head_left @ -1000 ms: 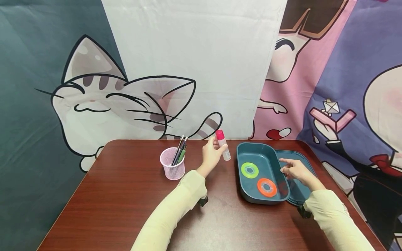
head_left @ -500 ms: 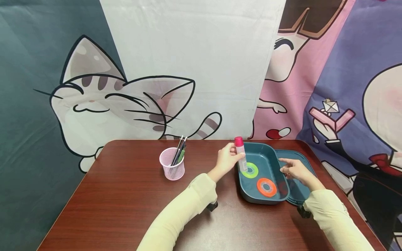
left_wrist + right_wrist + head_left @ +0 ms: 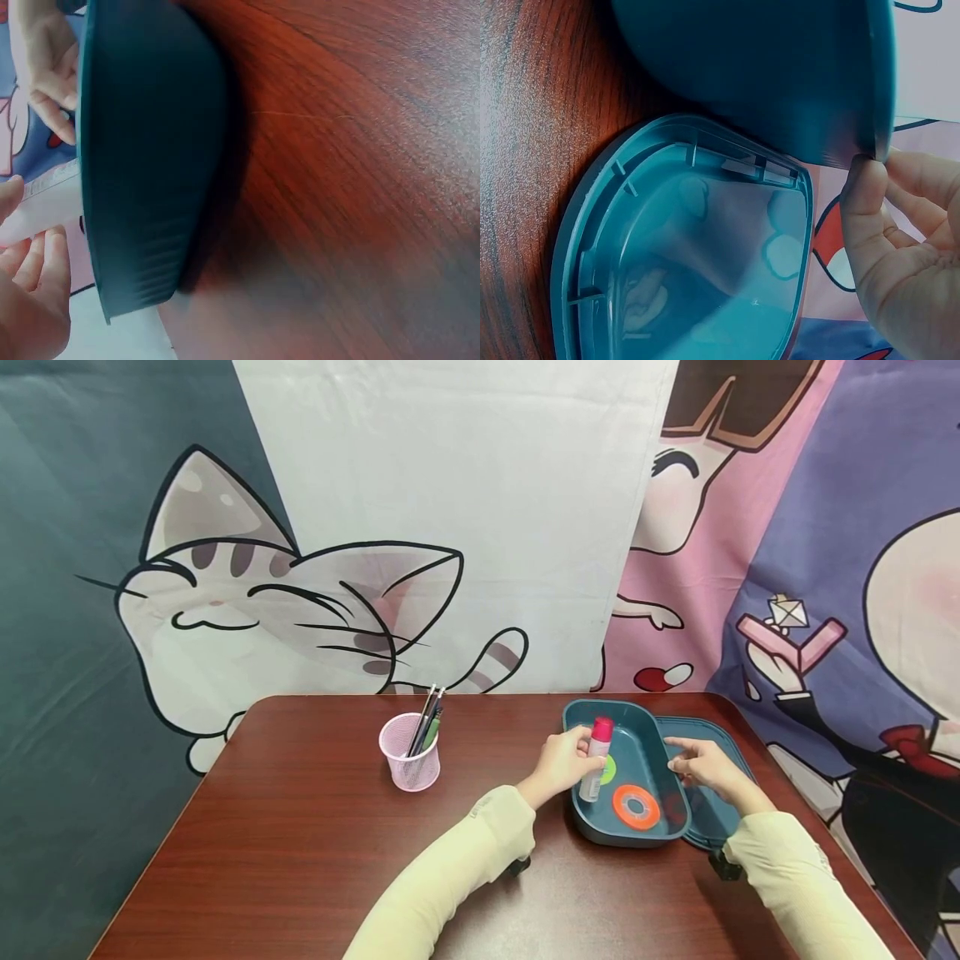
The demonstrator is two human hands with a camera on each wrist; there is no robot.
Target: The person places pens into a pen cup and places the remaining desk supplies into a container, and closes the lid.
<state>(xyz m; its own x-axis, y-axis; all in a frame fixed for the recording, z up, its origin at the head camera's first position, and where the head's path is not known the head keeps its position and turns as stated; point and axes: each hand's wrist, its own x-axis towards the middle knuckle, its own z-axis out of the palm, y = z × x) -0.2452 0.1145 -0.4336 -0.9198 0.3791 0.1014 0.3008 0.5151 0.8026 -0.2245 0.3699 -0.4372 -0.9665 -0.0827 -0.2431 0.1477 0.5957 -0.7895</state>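
Observation:
A glue stick [image 3: 597,756] with a pink cap and whitish body leans a little over the left part of a dark teal box [image 3: 630,838]. Thumb and fingers of my left hand [image 3: 562,765] pinch its body; the left wrist view shows the stick [image 3: 46,202] passing behind the box's rim. Inside the box lie a green ring [image 3: 609,769], partly hidden by the stick, and an orange ring [image 3: 636,807], both like tape rolls. My right hand [image 3: 711,768] grips the box's right rim between thumb and index finger, as the right wrist view shows.
The box's teal lid [image 3: 717,817] lies underside up at the right, beneath my right hand. A pink mesh cup [image 3: 414,772] with several pens stands left of the box. A cartoon-print cloth [image 3: 480,527] hangs behind the brown table [image 3: 285,843].
My left hand has carried the glue stick rightward and down, from beside the box to over its inside. The right hand has kept its place on the rim.

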